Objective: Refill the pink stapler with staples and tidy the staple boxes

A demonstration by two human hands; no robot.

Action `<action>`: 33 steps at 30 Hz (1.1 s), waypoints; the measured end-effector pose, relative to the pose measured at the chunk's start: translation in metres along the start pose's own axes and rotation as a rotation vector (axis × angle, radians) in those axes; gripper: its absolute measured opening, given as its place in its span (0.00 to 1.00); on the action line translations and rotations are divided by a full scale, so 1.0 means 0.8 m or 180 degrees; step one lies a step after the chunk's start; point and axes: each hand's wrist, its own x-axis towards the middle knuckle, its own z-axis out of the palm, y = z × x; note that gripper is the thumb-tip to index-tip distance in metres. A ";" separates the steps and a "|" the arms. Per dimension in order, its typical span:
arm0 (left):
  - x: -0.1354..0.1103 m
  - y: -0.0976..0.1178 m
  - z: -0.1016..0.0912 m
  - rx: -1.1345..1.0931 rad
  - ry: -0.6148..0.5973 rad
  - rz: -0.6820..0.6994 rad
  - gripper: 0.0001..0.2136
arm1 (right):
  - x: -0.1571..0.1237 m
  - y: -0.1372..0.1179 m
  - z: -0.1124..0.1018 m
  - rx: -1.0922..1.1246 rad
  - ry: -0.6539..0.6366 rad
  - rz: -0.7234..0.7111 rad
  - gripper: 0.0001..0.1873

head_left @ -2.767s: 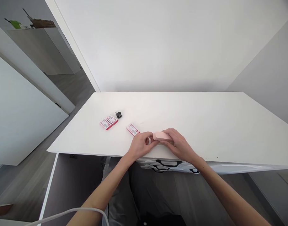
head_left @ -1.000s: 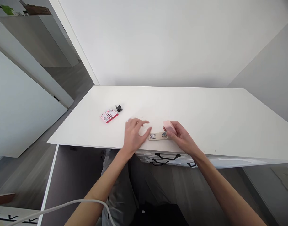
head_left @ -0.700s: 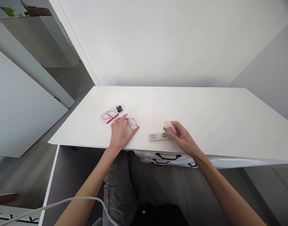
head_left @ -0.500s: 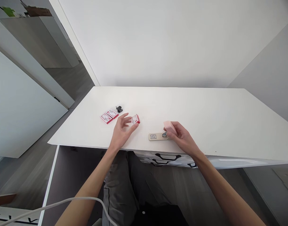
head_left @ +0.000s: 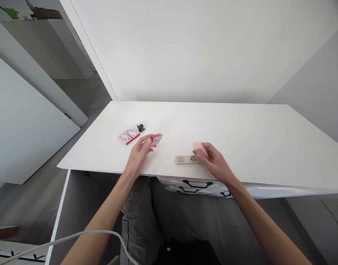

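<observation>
My left hand is closed on a small red-and-white box, thumb on its near side, tilted above the white desk. In my right hand is a pale pink block, pinched between thumb and fingers. Just below the block lies a beige strip with a patterned silver square at its left end and a second shiny piece by my right thumb. The strip's right end is hidden behind that hand. Two more red-and-white boxes lie side by side left of my left hand.
A small black clip-like object sits behind the two flat boxes. The white desk meets a wall at the back. Drawers with black handles are under its front edge. A white cable crosses over my left forearm.
My left hand has closed its grip around the small box and turned it, drawing it slightly left. My right hand keeps the pink block in nearly the same place.
</observation>
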 end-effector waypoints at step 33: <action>-0.007 -0.034 -0.009 0.3603 -0.0111 0.1115 0.28 | -0.001 -0.007 -0.005 0.0474 0.0112 -0.0044 0.20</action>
